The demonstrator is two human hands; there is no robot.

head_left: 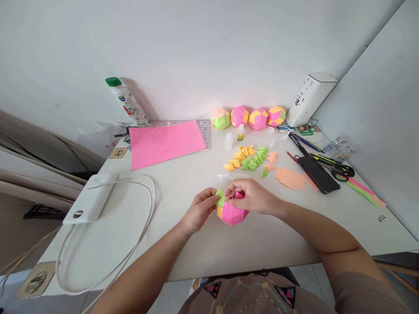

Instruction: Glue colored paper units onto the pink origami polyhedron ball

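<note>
White plastic power strip (91, 200) first, far off at nine o'clock, if the pink and orange paper ball (233, 216) is the middle of the clock and twelve is the wall. A bottle with a green cap (129, 102) stands by the wall between ten and eleven. Nearer, the same way, lies a flat pink sheet (166, 146).

The left hand (200, 210) is at nine o'clock, right by the ball. Its thumb and pointer finger pinch a small green paper piece (220, 199). That piece sits at the ball's edge, near ten o'clock, and its long way seems to lean from eleven to five. From the left hand, it is at two o'clock, right at the fingertips.

The ball is round, so no side looks longest. It lies at three o'clock from the left hand and at eight from the right hand (254, 196). I can't tell if it sits on the table.

Past it, near twelve to one, are orange folded bits (240, 153), green folded bits (252, 164) and four finished paper balls (240, 116). The right hand is at two o'clock, thumb and fingers closed on the ball's pink rim, tips just beside the green piece.

Peach paper strips (290, 179) and a black phone (318, 174) lie beyond, around two.
</note>
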